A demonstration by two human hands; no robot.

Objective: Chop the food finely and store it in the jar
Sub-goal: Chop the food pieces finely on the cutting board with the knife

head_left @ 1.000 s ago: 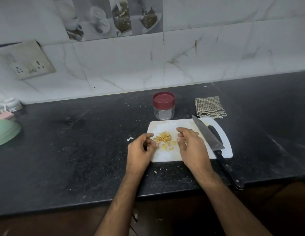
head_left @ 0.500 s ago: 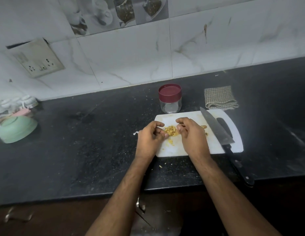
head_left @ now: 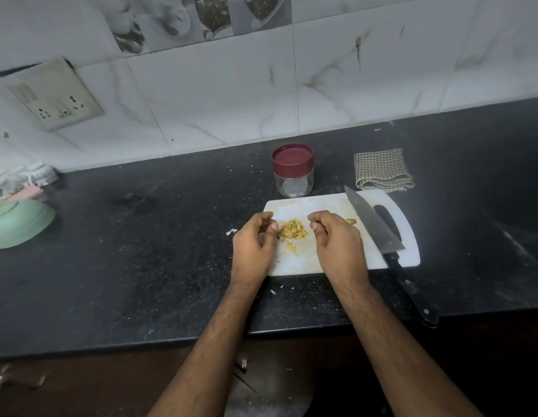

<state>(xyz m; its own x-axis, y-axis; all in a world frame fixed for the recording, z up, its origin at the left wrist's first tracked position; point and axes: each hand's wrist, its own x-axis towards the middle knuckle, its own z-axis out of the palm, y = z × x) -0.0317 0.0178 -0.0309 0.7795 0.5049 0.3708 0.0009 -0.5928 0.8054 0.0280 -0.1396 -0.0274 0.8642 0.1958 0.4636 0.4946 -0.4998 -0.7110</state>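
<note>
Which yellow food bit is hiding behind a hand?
The small scrap peeking past the right hand, near the knife; the big pile sits between both hands.

The board (head_left: 336, 266) lies on the tabletop (head_left: 141, 266), food (head_left: 291, 230) on it. Knife (head_left: 374, 227) right of food; jar (head_left: 293, 171) behind the board.

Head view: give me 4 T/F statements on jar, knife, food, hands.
1. The jar has its lid on. True.
2. The knife is in the right hand. False: it lies on the board, no hand on it.
3. The food sits piled between the left hand and the right. True.
4. The cloth lies on the board. False: it lies on the counter behind it.
</note>
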